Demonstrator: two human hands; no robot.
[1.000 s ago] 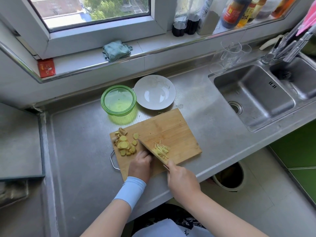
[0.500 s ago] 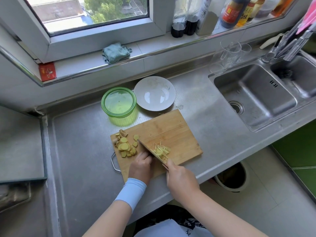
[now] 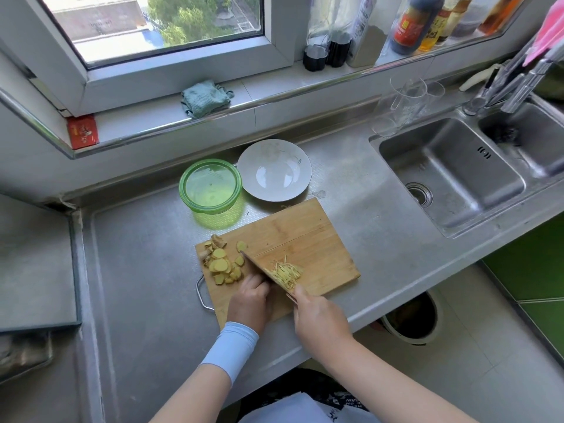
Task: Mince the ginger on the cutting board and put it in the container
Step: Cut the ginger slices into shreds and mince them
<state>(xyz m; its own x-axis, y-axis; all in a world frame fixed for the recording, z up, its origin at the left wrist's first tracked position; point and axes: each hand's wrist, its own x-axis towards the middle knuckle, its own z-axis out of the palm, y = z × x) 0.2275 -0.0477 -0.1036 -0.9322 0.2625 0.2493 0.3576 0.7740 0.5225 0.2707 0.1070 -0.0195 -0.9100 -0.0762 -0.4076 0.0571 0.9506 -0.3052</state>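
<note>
Clock is set on the rectangular bamboo cutting board, 12 toward the window. My right hand is wrapped round the handle of the steel-bladed kitchen knife. The handle is buried in the fist and only the blade shows. Blade long axis runs 10-to-4, tip at 10, edge down at the board as far as I can judge. Thin pale-yellow ginger slivers lie against the blade's 2 o'clock face, so the pile to mince is right at the knife, on my right-hand side. Strand direction is too fine to read, so I can't say whether the next cut already crosses them or the pile needs turning. Round yellow ginger slices sit uncut in a heap at the board's 9 o'clock edge, across the blade from the slivers and nearer my left hand. Left hand is knuckles-up, fingers curled down close to the blade's 8 o'clock face. Whether a stack of slices is pinched under them I cannot tell, because the back of the hand covers it. The fingertip-to-edge gap is hidden too, and I'd call that the risk. The round translucent green plastic container stands off the board at 11, near its far-left corner and just beside a round white plate at 12. I see no ginger in it, and can't tell whether a lid is on. Left hand is nearer for the transfer.
</note>
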